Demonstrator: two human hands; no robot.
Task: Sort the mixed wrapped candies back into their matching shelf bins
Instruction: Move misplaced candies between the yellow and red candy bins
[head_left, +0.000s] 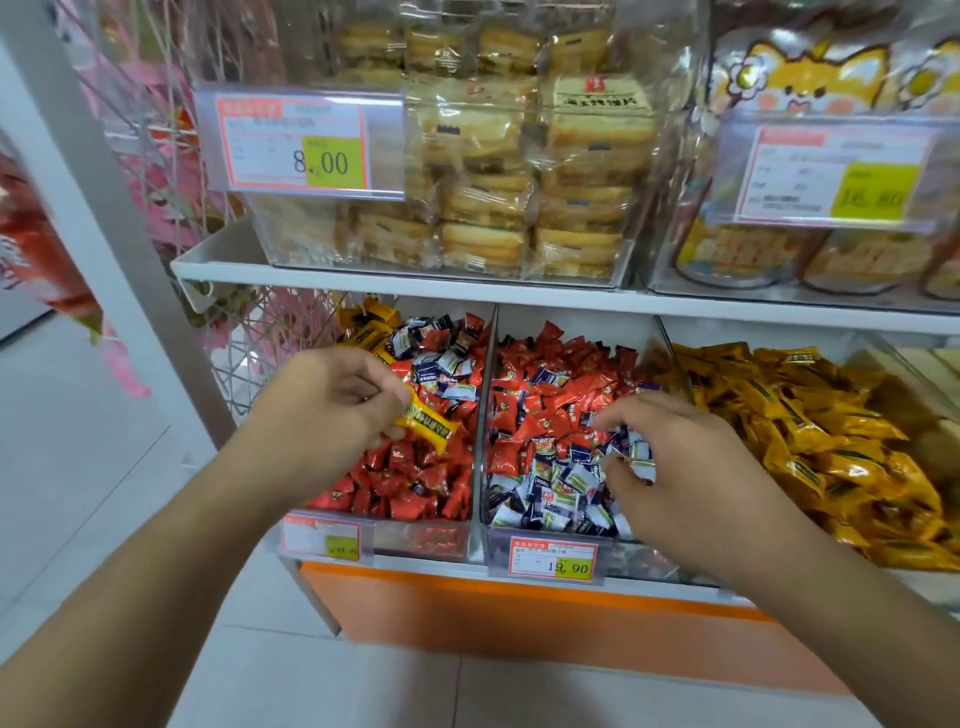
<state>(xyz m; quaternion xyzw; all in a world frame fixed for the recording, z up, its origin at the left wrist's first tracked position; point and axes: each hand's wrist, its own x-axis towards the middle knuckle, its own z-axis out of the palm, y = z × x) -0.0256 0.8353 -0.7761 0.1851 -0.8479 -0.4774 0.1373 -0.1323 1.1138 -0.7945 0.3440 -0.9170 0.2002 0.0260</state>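
**shelfwatcher:** Standing right by the candy shelf. Head view: the left hand (332, 395) is up over the left bin (415, 543), fingers (387, 410) curled and pinching one yellow wrapped candy (428, 422) by its end. The candy hangs tilted just above the red candies (410, 483) that fill the front of that bin. Farther back in the same bin it's a mix: blue-and-white candies (441, 364) and a few yellow ones (366, 327) in the back corner.

**binnerd42:** And the other hand?

**shelfwatcher:** The right hand (670, 462) is down in the middle bin (550, 540), fingers bent, thumb and fingertips closing on a blue-and-white wrapped piece (641, 462) at the top of the pile. That bin is split too, red pieces (540, 395) toward the back, blue-and-white ones (561, 493) toward the front.

**binnerd42:** Where do the yellows live?

**shelfwatcher:** The right bin (680, 364) is all yellow candies (810, 431), just beside the middle one with a clear divider between them. Price tags (553, 557) hang on the bin fronts. The upper shelf (363, 283) carries clear tubs of packaged biscuits (519, 171) and cartoon snack bags (810, 78). Below the bins there's an orange base panel (493, 623) and a pale tiled floor (78, 467).
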